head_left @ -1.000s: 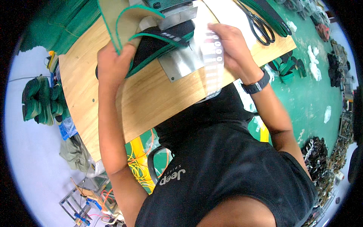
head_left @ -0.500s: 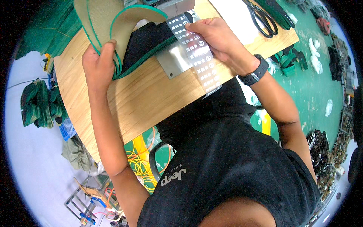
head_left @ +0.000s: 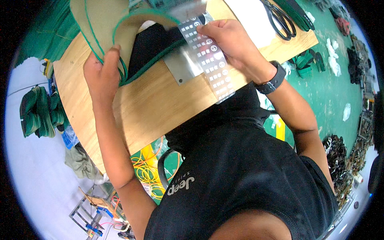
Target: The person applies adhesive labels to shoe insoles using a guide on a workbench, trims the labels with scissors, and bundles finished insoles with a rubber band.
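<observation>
My left hand (head_left: 103, 74) is closed on the edge of a tan sheet piece with green edging (head_left: 94, 24), thumb on top. One curved flap of it arches over toward the right and is blurred. Beneath the flap lies a black panel with a green border (head_left: 154, 44). My right hand (head_left: 230, 44) pinches the edge of a see-through strip of white printed labels (head_left: 216, 66) between thumb and fingers. The strip runs across a shiny metal plate (head_left: 180, 72) and down to the table's near edge.
The wooden table (head_left: 148, 108) carries a white sheet (head_left: 248, 12) and black-handled scissors (head_left: 280, 22) at the far right. Stacked green pieces (head_left: 48, 28) stand at the far left. Yellow hoses (head_left: 148, 172) lie coiled below the table, and bundles (head_left: 306, 64) rest on the green floor.
My left hand has shifted slightly left with the tan piece. Its curved flap has moved and now looks smeared. The right hand keeps its pinch on the label strip.
</observation>
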`<state>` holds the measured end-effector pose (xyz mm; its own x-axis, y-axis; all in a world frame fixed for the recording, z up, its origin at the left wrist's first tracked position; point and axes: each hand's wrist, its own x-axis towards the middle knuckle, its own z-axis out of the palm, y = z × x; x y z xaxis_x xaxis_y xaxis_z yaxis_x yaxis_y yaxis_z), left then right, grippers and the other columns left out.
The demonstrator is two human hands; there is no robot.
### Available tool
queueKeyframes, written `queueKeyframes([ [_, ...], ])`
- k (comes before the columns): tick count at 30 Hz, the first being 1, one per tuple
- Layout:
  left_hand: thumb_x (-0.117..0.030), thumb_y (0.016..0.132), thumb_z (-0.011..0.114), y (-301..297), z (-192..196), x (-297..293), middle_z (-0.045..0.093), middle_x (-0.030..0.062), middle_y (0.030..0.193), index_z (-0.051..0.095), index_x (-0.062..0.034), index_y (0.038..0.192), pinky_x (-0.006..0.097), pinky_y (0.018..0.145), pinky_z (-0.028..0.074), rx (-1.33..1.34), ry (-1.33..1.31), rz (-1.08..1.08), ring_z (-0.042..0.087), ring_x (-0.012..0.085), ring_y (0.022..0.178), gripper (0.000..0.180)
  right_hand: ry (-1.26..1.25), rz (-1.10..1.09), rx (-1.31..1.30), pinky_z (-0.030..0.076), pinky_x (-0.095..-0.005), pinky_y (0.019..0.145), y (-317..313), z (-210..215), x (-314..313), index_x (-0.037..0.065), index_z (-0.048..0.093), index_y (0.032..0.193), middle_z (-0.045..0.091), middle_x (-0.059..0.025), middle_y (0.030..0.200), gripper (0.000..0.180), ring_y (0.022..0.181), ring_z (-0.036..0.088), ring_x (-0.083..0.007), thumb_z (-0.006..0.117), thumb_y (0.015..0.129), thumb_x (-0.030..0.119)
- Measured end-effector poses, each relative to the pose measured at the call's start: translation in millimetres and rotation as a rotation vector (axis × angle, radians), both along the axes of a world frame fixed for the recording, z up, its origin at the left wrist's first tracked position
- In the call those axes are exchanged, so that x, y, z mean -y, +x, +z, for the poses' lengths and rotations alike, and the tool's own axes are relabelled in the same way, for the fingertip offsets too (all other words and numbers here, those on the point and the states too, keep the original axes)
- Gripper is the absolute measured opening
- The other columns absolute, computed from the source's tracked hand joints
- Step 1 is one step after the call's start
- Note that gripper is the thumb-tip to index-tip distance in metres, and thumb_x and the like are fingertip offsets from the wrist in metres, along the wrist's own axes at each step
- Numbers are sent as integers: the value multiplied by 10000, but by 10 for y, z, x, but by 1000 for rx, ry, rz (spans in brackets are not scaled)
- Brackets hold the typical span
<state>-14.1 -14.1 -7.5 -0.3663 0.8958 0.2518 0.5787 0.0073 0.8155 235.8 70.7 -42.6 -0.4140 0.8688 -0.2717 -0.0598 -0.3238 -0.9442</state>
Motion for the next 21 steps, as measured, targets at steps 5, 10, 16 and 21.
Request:
queueKeyframes([
  [5,-244,854,595,46,-30,-22,518,0,649,619,-5,870,254,597,399,24,0,-54,459,84,639,240,65,5,0,447,-232,450,-12,-23,-31,-58,650,755,634,-85,617,239,498,591,-115,608,865,150],
  [10,-309,765,718,163,4,-52,609,97,711,625,-35,911,328,647,462,-322,-10,-235,574,238,651,324,85,-1,7,436,-217,470,13,47,36,-36,653,754,636,-75,628,258,506,582,-103,606,877,186],
  [16,-334,688,774,185,-32,-73,648,168,791,630,-32,888,404,649,488,-502,-2,-246,608,384,732,389,160,25,12,460,-202,538,135,-30,59,-33,642,811,641,-63,687,259,569,601,-112,600,893,209],
  [21,-253,738,712,198,72,-36,651,112,752,646,-12,850,345,643,485,-346,-173,-102,620,245,703,274,29,-264,-270,545,-252,628,344,114,102,-59,609,872,638,-86,805,185,659,632,-149,562,906,117],
])
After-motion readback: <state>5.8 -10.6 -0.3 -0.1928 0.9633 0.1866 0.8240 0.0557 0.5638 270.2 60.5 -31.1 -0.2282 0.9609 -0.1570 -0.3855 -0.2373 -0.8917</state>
